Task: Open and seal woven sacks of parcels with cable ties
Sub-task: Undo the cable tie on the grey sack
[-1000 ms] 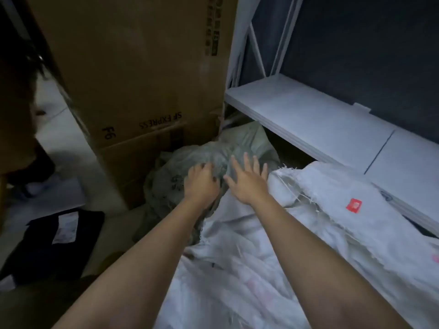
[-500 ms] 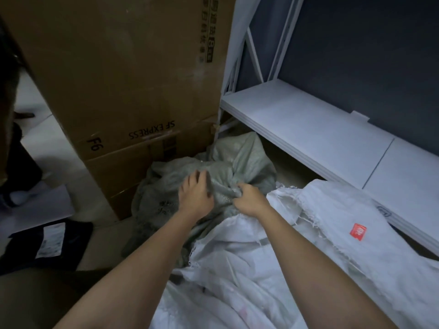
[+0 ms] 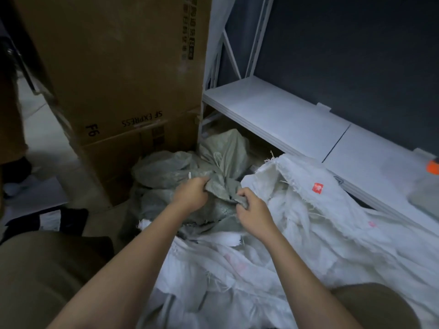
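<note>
Grey sack (image 3: 190, 176): on the floor between cardboard box (image 3: 123, 74) and white sack (image 3: 297, 210). Soft, limp, likely light weave; best gathered at the bunched mouth. Left hand (image 3: 190, 194) and right hand (image 3: 253, 210) each clutch a fold.

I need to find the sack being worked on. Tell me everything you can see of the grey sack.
The grey sack is woven, dull grey-green and crumpled, lying slumped on the floor between the cardboard boxes and the white sacks. Its cloth is bunched into folds. The left hand and right hand each grip a fold of its edge. No cable tie shows clearly.
</note>
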A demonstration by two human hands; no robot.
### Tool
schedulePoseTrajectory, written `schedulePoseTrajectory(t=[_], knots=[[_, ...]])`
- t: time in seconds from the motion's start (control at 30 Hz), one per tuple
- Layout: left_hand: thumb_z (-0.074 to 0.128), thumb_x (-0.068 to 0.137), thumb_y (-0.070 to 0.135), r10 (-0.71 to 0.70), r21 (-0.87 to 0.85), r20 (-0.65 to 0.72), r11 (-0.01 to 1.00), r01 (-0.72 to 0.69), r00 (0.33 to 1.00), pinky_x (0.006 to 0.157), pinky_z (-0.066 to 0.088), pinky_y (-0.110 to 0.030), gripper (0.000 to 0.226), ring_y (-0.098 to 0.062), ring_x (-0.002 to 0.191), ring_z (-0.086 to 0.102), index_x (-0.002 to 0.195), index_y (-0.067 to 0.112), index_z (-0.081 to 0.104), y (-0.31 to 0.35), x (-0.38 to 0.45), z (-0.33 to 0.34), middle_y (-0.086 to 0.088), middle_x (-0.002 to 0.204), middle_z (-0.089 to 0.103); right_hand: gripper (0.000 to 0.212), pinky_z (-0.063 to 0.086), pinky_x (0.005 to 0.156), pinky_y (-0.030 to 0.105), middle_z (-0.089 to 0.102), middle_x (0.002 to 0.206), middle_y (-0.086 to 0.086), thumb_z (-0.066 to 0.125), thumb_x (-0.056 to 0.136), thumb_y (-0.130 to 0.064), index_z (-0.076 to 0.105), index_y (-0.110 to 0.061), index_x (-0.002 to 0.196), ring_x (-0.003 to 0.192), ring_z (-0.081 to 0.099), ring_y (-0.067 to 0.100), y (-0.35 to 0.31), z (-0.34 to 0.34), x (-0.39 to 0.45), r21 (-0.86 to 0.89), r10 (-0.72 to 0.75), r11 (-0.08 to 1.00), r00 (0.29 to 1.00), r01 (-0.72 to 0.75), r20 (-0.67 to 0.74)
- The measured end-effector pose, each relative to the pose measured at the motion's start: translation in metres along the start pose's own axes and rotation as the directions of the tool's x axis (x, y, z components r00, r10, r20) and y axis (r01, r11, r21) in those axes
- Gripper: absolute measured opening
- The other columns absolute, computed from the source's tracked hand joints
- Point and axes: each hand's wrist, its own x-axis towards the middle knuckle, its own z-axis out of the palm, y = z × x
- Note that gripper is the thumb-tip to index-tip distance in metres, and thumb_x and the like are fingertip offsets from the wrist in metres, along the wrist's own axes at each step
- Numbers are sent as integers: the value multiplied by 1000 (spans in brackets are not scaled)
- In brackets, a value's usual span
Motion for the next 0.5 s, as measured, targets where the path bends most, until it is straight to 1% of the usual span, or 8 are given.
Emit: schedulePoseTrajectory(t=[0.1,0.17,0.23,0.3,0.33,0.4,0.47,0.5], knots=[[49,80,10,0,-238,80,971,19,997,80,47,-34,35,-31,104,58,113,13,60,5,-20,4,-11,108,65,17,34,51,16,51,79,-2,47,92,-7,46,-21,102,51,42,1,5,11,-19,120,25,992,999,-29,34],[49,66,18,3,-407,221,909,89,975,94,46,-36,64,-25,117,53,130,20,51,4,-32,0,-6,127,58,20,36,52,14,51,83,-3,48,92,-4,47,-20,104,52,44,-1,-1,11,-20,179,17,984,1000,-17,1],[60,65,23,74,-476,406,868,142,911,104,38,-30,99,-13,135,33,152,28,14,4,-42,-8,11,149,27,23,38,58,12,54,90,-3,52,88,-2,51,-20,101,63,47,0,-12,7,-15,226,-11,974,999,17,-31],[77,68,33,122,-472,448,874,118,885,111,29,-26,123,-1,135,18,150,34,-14,3,-45,-12,21,141,11,21,41,63,10,58,92,-1,57,84,-2,56,-20,94,74,52,5,-24,4,-7,251,-50,967,999,48,-1],[82,69,36,112,-443,406,892,88,907,111,27,-24,127,1,133,18,150,32,-15,3,-45,-10,21,139,13,18,42,65,10,60,90,-1,59,83,-4,58,-20,91,76,53,5,-29,4,-2,260,-57,965,998,45,40],[84,69,34,94,-412,225,911,7,970,105,32,-22,114,-3,131,29,152,22,6,3,-40,-5,16,139,28,13,44,62,13,61,84,-2,59,85,-8,61,-21,87,71,55,3,-36,6,6,320,-47,947,987,-5,153],[80,73,18,107,-416,91,907,-60,990,90,44,-24,78,-15,118,52,138,15,38,-2,-32,-1,5,126,54,18,41,56,14,61,78,-4,52,87,-7,64,-21,86,62,53,0,-34,8,15,413,-57,910,977,-33,204],[75,75,10,108,-390,41,917,-84,993,84,46,-26,63,-20,111,57,131,15,45,-7,-29,-1,1,117,60,25,39,56,14,62,75,-7,49,87,-3,65,-21,86,60,52,-1,-31,8,19,446,-84,895,981,-2,173]])
